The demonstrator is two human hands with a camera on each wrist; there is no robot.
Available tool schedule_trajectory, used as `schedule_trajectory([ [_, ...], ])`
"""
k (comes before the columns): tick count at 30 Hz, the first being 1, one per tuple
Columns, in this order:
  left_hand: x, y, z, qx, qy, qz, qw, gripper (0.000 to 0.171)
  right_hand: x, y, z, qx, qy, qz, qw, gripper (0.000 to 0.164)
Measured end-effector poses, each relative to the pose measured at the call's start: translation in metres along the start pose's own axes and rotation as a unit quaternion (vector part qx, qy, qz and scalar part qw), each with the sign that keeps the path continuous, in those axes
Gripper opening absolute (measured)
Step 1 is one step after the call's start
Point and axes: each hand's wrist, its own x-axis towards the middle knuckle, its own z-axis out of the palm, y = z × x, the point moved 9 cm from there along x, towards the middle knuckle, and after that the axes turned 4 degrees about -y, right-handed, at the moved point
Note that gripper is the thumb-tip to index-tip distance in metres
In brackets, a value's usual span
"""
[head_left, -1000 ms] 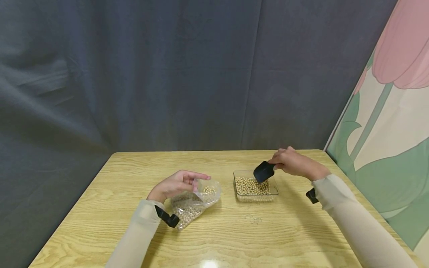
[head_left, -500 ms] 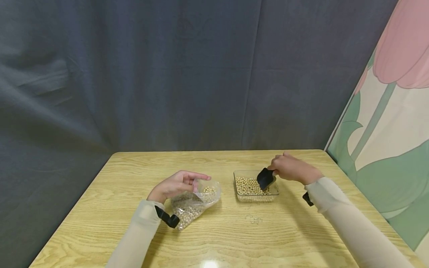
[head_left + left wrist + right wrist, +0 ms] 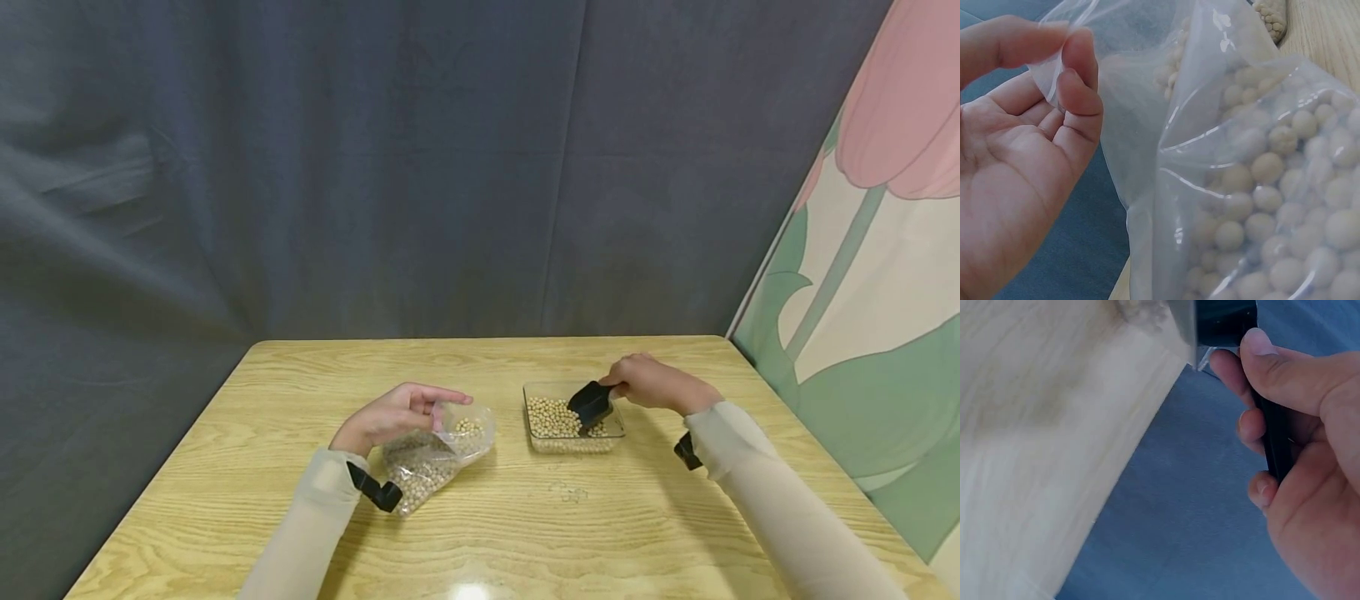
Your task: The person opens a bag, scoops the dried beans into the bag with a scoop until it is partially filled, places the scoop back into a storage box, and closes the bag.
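My left hand (image 3: 393, 412) pinches the rim of a clear plastic bag (image 3: 431, 467) that is partly filled with round, pale yellow beans (image 3: 1291, 212). The bag's mouth gapes toward the right. In the left wrist view, thumb and fingers grip the plastic edge. My right hand (image 3: 651, 383) holds a black scoop (image 3: 591, 402) by its handle, with fingers wrapped round it in the right wrist view. The scoop's front edge sits among the beans (image 3: 551, 417) in a clear rectangular container (image 3: 576, 446), at its right side.
Both bag and container stand on a wood-grain table (image 3: 480, 542). Small faint clear bits (image 3: 567, 492) lie in front of the container. A dark curtain (image 3: 420, 167) hangs behind the table, and a flower-painted panel (image 3: 885, 275) is at the right.
My right hand has come down a little, bringing the scoop from over the container into the beans, and the scoop has tilted. The left hand and the bag have stayed put.
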Motion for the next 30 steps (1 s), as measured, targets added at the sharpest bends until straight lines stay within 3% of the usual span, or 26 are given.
schedule_trajectory([
  [11, 0.001, 0.001, 0.002, 0.000, 0.003, -0.003, 1.0000, 0.052, 0.002, 0.002, 0.012, 0.066, 0.037, -0.045, 0.996, 0.028],
  [22, 0.001, 0.000, 0.003, -0.001, 0.004, -0.004, 1.0000, 0.052, 0.005, 0.005, 0.028, 0.069, 0.056, -0.051, 0.995, 0.030],
  [30, 0.001, 0.001, 0.004, 0.001, 0.010, -0.011, 0.9999, 0.052, 0.007, 0.005, 0.036, 0.115, 0.068, -0.047, 0.990, 0.031],
])
